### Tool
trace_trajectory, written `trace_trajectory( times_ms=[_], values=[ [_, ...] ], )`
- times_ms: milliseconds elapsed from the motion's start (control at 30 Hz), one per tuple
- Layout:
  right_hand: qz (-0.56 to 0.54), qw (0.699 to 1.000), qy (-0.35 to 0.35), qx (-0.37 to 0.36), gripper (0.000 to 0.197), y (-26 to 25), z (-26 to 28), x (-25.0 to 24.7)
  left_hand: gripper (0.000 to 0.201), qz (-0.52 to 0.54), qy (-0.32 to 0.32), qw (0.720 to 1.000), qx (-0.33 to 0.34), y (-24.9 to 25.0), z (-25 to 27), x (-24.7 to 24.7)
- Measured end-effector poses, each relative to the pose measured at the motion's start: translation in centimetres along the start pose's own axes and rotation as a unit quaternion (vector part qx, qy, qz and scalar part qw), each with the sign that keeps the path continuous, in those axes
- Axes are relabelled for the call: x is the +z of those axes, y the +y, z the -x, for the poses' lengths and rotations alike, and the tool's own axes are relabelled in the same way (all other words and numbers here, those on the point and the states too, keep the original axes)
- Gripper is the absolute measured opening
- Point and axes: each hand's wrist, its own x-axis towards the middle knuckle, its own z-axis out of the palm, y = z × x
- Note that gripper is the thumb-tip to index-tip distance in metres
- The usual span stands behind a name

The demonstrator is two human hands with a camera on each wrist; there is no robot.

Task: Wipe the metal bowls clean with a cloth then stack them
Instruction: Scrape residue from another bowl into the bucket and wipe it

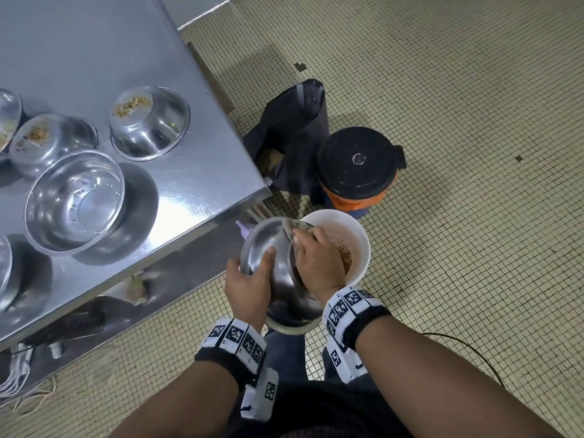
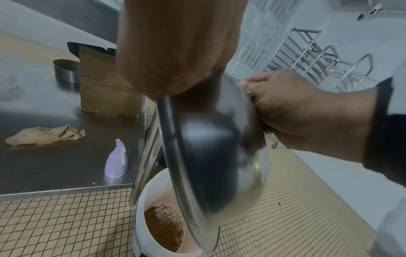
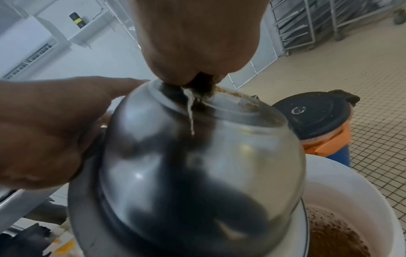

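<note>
We've got the steel bowl (image 1: 278,267) tipped on edge over the white bucket (image 1: 360,248). L hand (image 1: 248,287) clamps the rim, thumb on the outer wall. R hand (image 1: 319,260) pinches a dirty cloth (image 1: 292,230) vs the base ring, opposite the L grip; crumbs still on the far side of the base. Bowl's prob light, stiff, slick when wet, so hold at the rolled rim, not the wall. Other bowls (image 1: 148,121) sit on the table (image 1: 202,172) left of the grip.
</note>
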Motion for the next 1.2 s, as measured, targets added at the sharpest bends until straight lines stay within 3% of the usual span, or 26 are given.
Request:
trace_trajectory(
  times_ms=[233, 367, 500, 700, 767, 933, 1000, 1200],
  values=[
    [-0.026, 0.994, 0.028, -0.099, 0.032, -1.4, 2.9, 0.4, 0.033, -0.015, 0.009, 0.999, 0.037, 1.0, -0.5, 0.7],
    [-0.003, 0.998, 0.035, -0.047, 0.038, -0.6, 2.4, 0.1, 0.038, -0.025, -0.005, 0.998, 0.05, 0.3, -0.1, 0.5],
    [-0.001, 0.998, 0.015, 0.069, 0.035, 0.6, 0.8, -0.9, 0.043, -0.029, -0.016, 0.999, 0.04, -0.1, 0.7, 0.4],
    [-0.017, 0.997, 0.01, -0.08, 0.038, -0.3, 3.5, -0.2, 0.039, -0.026, -0.005, 0.998, 0.061, 1.1, 0.0, 0.6],
    [-0.02, 0.998, 0.014, -0.059, 0.04, 0.0, 3.7, -0.1, 0.039, -0.017, -0.009, 0.998, 0.055, 1.2, -0.3, 0.5],
    [-0.046, 0.995, 0.018, 0.087, 0.036, 1.3, 1.9, -0.8, 0.041, 0.001, -0.011, 0.999, 0.03, 0.7, 0.0, 0.2],
    [-0.04, 0.997, 0.023, 0.063, 0.035, 0.9, 2.2, -0.8, 0.043, -0.002, -0.003, 1.0, 0.031, 0.8, -0.1, 0.1],
    [-0.026, 0.995, 0.026, -0.094, 0.037, -0.4, 4.9, 0.3, 0.046, -0.012, 0.0, 1.0, 0.0, 1.0, -1.3, 0.0]
  ],
)
